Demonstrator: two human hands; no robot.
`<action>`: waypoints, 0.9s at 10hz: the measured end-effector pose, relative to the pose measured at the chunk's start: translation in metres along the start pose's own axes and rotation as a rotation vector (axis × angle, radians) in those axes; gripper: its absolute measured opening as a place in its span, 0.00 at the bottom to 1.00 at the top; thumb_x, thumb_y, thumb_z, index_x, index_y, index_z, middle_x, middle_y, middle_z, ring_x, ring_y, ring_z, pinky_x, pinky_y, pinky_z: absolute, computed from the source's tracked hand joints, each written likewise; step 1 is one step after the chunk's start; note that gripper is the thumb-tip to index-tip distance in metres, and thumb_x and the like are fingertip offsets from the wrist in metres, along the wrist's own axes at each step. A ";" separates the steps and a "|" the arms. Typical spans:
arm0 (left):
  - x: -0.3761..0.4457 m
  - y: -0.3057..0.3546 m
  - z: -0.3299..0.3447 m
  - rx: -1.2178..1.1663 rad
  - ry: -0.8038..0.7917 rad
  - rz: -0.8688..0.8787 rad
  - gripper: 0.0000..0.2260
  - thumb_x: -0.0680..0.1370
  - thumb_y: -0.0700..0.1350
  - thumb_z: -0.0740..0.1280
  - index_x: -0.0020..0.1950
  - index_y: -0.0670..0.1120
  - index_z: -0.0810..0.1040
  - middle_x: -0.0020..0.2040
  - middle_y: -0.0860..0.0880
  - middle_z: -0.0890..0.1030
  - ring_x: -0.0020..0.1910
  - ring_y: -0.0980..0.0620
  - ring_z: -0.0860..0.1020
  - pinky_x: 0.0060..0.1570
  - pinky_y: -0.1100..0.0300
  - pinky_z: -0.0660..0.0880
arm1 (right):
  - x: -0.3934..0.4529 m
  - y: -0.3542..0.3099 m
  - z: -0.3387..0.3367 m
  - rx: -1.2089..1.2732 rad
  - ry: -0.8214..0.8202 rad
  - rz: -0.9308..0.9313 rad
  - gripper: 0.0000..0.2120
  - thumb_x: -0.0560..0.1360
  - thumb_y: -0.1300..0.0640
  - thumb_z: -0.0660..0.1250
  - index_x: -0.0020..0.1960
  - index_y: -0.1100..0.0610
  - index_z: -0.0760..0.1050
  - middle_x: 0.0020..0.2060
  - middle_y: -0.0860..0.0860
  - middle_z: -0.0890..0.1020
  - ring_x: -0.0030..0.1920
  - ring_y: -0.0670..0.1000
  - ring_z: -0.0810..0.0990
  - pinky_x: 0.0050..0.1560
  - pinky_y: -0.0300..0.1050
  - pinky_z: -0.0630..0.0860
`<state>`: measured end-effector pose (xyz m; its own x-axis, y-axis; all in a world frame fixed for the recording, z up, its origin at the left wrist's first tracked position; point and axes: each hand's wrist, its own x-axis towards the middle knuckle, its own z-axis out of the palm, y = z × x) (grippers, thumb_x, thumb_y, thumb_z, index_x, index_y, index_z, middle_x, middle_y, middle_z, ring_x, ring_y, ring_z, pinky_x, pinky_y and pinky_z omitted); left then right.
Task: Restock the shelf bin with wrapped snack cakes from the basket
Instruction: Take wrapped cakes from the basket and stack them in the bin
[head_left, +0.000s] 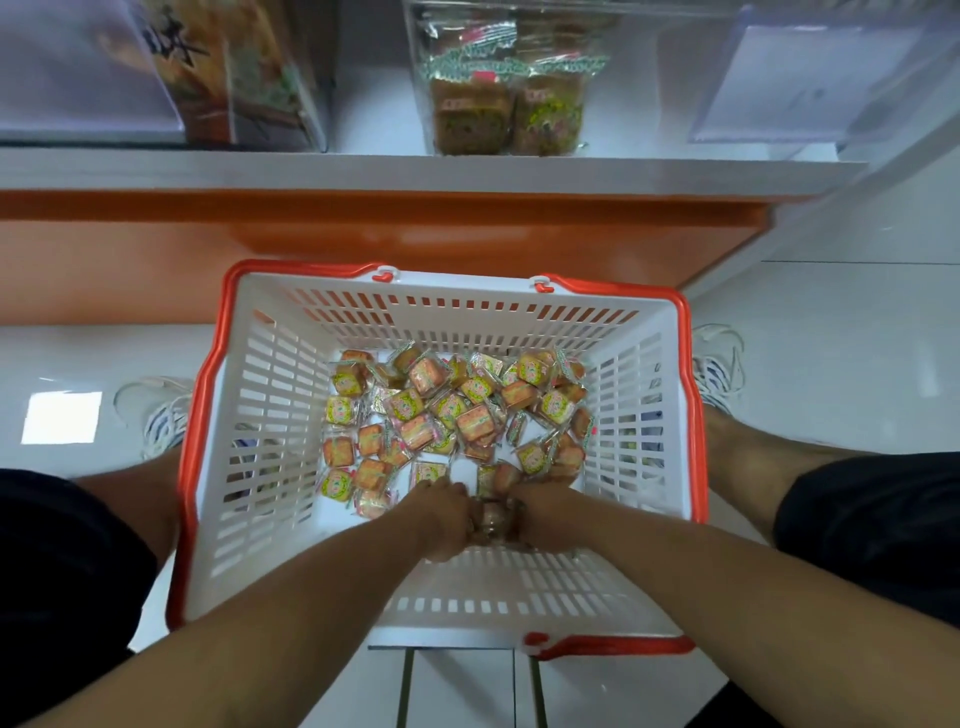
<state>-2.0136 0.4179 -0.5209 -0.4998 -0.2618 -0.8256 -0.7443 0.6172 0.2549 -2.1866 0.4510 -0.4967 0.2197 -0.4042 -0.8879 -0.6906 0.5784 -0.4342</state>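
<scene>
Cellophane-wrapped snack cakes (452, 415) lie heaped in the basket (270, 415). Left hand (447, 512) and right hand (535, 512) cup several between curled fingers (exact grip unclear). Slippery wrappers may spill during the lift to the shelf bin (498, 78) above.

A single head-worn camera looks steeply down from close above the basket (270, 415), its view reaching forward past it to the shelf (415, 174).
</scene>
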 end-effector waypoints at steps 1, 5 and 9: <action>-0.001 0.008 -0.002 -0.015 -0.026 0.010 0.23 0.83 0.62 0.58 0.72 0.51 0.74 0.65 0.42 0.76 0.66 0.39 0.73 0.65 0.45 0.70 | -0.010 0.001 -0.016 -0.539 -0.062 -0.033 0.10 0.78 0.51 0.65 0.58 0.43 0.72 0.47 0.48 0.79 0.52 0.55 0.81 0.49 0.48 0.77; -0.001 0.031 -0.005 0.073 0.093 -0.045 0.13 0.80 0.43 0.63 0.62 0.48 0.81 0.57 0.44 0.83 0.55 0.43 0.80 0.54 0.49 0.79 | 0.010 0.013 0.006 -0.450 0.091 -0.038 0.25 0.75 0.57 0.68 0.70 0.56 0.67 0.59 0.57 0.79 0.58 0.59 0.79 0.58 0.52 0.78; 0.008 0.011 -0.014 -0.576 0.216 -0.179 0.04 0.74 0.48 0.68 0.45 0.49 0.75 0.47 0.45 0.83 0.49 0.43 0.82 0.41 0.56 0.75 | 0.018 0.006 0.023 -0.345 0.244 0.057 0.27 0.77 0.62 0.63 0.74 0.59 0.62 0.61 0.60 0.79 0.59 0.61 0.80 0.54 0.50 0.77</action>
<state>-2.0317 0.4124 -0.5174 -0.3786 -0.5048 -0.7758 -0.9134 0.0682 0.4014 -2.1705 0.4636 -0.5191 0.0342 -0.5581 -0.8291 -0.8960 0.3504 -0.2728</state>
